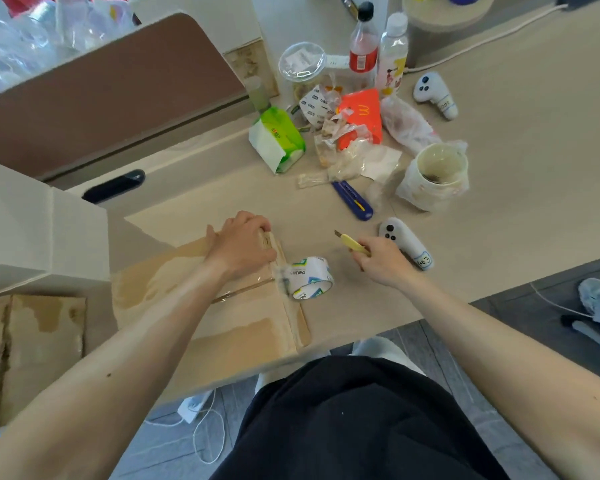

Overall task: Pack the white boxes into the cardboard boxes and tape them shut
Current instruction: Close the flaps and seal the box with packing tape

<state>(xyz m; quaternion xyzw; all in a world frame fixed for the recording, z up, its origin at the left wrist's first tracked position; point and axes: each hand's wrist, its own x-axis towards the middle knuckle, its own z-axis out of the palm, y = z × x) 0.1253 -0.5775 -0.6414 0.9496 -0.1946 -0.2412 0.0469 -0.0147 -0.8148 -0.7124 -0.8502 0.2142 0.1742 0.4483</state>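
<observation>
Nearest the camera is the person's lap in black cloth (343,427), with both bare forearms reaching out over it to the table (499,220).

The cardboard box (229,327) lies at the near left edge of the table. Its flaps are closed, and a strip of clear tape runs across the top towards its right side. The left hand (238,244) rests on the far right corner of this box, knuckles up, with the fingers curled down over the edge and gripping it.

The tape roll (310,278) stands on edge just beside the right side of the box. Its loose end seems to join the strip on the box, though that spot is blurred.

The right hand (381,263) is well apart from the left, out over the bare table to the right of the roll. Its fingers are closed round a yellow knife (350,243), whose short blade points far and left and touches nothing. A white controller (406,242) lies just beside this hand, on its right.

Farther out, a blue knife (354,200) lies on the table, with a cup wrapped in a plastic bag (433,174) to its right.

On the left a white box (32,230) stands against the left side of the cardboard box.

Farther still are a green tissue pack (278,138), a red carton (361,116) among crumpled wrappers, two bottles (362,43) and a second controller (433,93).
</observation>
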